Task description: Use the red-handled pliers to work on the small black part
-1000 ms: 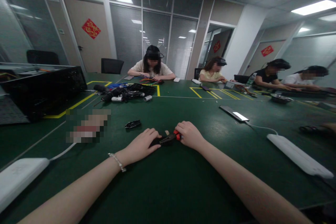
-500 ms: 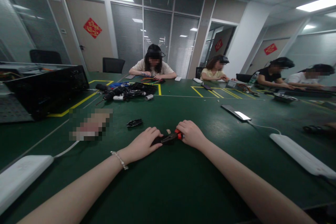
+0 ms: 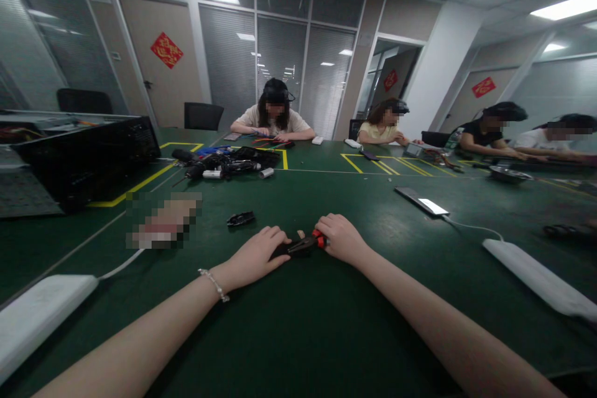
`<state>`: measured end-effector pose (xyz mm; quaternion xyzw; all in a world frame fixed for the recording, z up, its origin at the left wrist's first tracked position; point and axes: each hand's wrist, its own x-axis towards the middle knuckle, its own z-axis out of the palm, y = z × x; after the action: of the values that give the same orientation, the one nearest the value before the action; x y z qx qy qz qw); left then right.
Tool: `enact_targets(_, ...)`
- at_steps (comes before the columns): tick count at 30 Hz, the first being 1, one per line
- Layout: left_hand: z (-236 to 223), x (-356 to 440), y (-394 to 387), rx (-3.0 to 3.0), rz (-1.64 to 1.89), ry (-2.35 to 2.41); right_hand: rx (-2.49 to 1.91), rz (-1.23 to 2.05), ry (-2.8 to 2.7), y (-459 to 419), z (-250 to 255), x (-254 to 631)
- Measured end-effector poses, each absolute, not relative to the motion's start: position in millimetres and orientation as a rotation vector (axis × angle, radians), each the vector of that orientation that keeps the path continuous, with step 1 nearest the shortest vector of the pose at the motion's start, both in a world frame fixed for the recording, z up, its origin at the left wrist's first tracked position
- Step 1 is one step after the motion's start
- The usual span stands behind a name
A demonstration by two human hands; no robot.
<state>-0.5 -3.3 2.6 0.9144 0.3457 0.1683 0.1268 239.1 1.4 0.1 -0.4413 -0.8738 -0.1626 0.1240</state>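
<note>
My right hand is closed round the red handles of a pair of long-nose pliers, whose jaws point left. The tips of the pliers reach a dark piece that my left hand grips between thumb and fingers. Most of that dark piece is hidden, and I cannot make out its kind. Just behind the jaws lies a small pale bit. A black open plastic part rests on the table beyond my left hand, apart from it.
On the green table, a black computer case stands far left. A pile of tools and cables lies ahead. Phones cabled to white power banks lie on both sides, the right phone lit. Several people sit across the table.
The view has shifted very slightly, so everything sits a little further right. My hands keep the same hold on the pliers and the dark piece.
</note>
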Motion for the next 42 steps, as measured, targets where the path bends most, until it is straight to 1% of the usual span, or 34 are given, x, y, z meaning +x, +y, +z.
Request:
enact_targets(22,-1.5,-1.1,-1.4,2.674,0.537,0.975,-1.276,-0.453,-2.542,1.4,0.4,239.0)
enact_targets(42,2.4,-0.2,-2.7,2.652,0.504,0.997,-1.300,-0.471,-2.536,1.1,-0.4,239.1)
